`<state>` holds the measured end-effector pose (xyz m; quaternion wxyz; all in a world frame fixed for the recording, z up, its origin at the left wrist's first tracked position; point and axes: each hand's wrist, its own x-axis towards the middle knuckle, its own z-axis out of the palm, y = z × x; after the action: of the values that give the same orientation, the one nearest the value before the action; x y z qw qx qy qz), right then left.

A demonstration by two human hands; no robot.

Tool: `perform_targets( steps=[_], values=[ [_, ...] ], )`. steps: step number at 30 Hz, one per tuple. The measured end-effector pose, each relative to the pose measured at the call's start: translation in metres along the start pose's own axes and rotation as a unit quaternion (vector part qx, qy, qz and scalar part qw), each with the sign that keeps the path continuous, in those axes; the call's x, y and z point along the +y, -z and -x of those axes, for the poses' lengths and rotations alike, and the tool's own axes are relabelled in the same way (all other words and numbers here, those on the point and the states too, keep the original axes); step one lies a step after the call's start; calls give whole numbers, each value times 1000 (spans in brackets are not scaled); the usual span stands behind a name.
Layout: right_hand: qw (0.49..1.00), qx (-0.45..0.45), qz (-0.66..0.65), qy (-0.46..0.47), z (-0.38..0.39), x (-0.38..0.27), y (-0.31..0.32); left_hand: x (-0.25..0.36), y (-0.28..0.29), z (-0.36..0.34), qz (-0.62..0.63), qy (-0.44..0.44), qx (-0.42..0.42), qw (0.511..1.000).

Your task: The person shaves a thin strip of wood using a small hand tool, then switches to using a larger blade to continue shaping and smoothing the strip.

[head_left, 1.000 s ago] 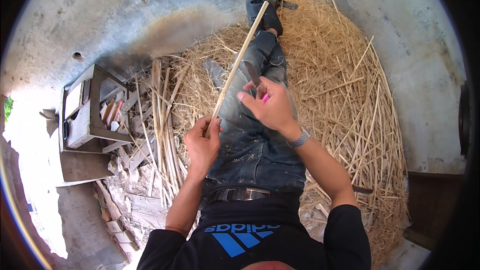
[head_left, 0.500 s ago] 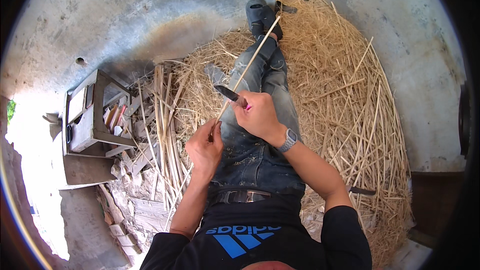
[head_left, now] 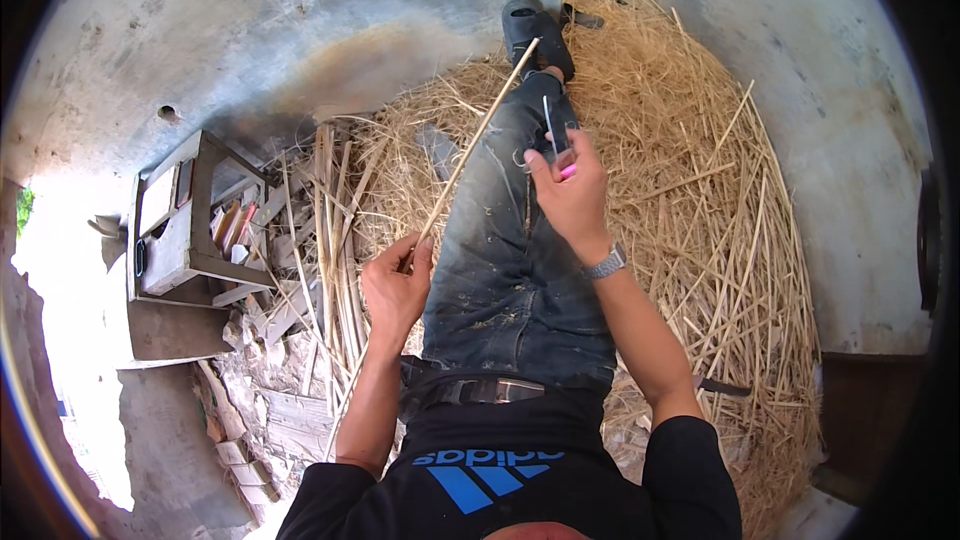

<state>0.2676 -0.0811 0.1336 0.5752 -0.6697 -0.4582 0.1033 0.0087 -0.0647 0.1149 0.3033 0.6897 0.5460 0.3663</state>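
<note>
My left hand (head_left: 396,285) is closed round the near end of a long, thin bamboo strip (head_left: 478,145). The strip slants up and away to the right over my outstretched legs, its pale far tip close to my dark slipper (head_left: 525,28). Over my right thigh, apart from the strip, my right hand (head_left: 575,190) grips a knife (head_left: 554,136). Its blade points away from me and is seen nearly edge-on; a bit of pink shows at the fingers, and the rest of the handle is hidden in the palm.
A deep heap of straw-coloured shavings and strips (head_left: 700,230) covers the floor on the right. Longer bamboo strips (head_left: 325,200) lie on the left beside a worn wooden stool frame (head_left: 200,265). A dark flat piece (head_left: 724,387) lies near my right elbow. Grey walls (head_left: 330,10) close in the far side.
My right hand has moved off the strip, to the right and a little farther away, turning the knife blade upward. My left hand has shifted slightly left with the strip, whose tip has swung left.
</note>
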Motion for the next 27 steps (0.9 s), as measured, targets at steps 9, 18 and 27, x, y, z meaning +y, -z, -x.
perform_targets(
  steps=[9, 18, 27],
  values=[
    [961, -24, 225, 156, -25, -15, 10, 17, -4, 16, -2, -4, -40, 999],
    [971, -26, 194, 137, -24, 14, 1, 26, 3, 25, 36, 35, -99, 994],
    [985, -37, 143, 89, -16, 13, 1, 21, -3, 26, 108, 31, -118, 987]
  ],
)
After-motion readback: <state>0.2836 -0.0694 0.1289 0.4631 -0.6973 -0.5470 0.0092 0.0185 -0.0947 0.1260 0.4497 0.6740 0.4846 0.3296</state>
